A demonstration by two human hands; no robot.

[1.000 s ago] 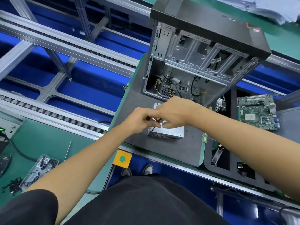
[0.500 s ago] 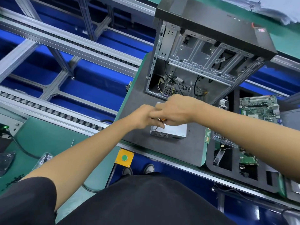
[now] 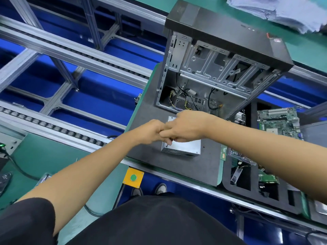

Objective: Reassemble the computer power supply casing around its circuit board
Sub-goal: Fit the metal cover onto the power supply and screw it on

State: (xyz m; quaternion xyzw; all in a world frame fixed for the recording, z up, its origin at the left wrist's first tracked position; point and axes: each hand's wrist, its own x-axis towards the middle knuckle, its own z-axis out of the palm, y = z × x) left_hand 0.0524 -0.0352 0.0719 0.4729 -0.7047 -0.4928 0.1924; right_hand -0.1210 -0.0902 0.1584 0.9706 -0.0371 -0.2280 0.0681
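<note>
Power supply casing sits on dark worktop, just before open tower chassis. Left hand and right hand curled together over its top, fingers touching. Held item hidden; probably fastening the lid.

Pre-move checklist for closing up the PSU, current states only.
1. Power supply casing flat on grey pad: ok.
2. Left hand and right hand both over casing top: ok.
3. What the curled fingers grip: cannot tell, hidden.
4. Circuit board seated inside: cannot tell.
5. Open computer case standing behind, apart from casing: ok.
6. Screws in place: cannot tell.
</note>
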